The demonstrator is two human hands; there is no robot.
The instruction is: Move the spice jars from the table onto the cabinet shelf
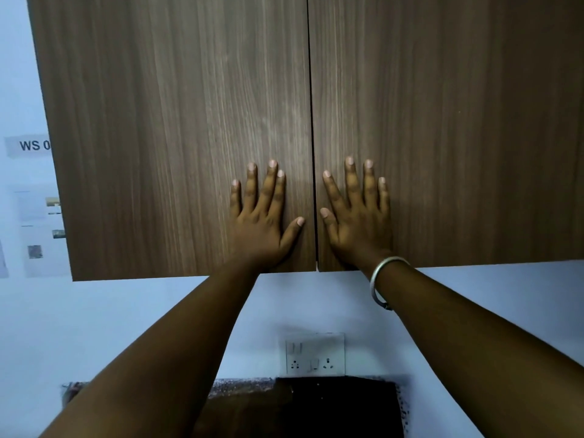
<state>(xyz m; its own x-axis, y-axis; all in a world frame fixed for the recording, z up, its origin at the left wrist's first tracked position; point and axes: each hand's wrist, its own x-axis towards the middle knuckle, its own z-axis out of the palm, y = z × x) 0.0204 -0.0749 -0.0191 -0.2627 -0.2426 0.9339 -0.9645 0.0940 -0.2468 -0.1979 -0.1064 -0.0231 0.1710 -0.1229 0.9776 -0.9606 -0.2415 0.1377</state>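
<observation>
Left hand (pixel 259 222) and right hand (pixel 357 226) lie flat, fingers (pixel 270 181) released, on closed brown wood-grain cabinet doors (pixel 177 121); stiff, handleless, probably pulled from lower edge

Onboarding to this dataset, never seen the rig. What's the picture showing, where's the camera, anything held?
No machine: a person's two bare hands, filmed by one wide-angle camera worn on the head. The left hand and right hand lie flat, fingers straight, on the closed brown wood-grain cabinet doors, one each side of the centre gap. Nothing is held. A silver metal bangle circles the right wrist. Below: a white wall socket plate and a dark surface, partly hidden by the arms.
</observation>
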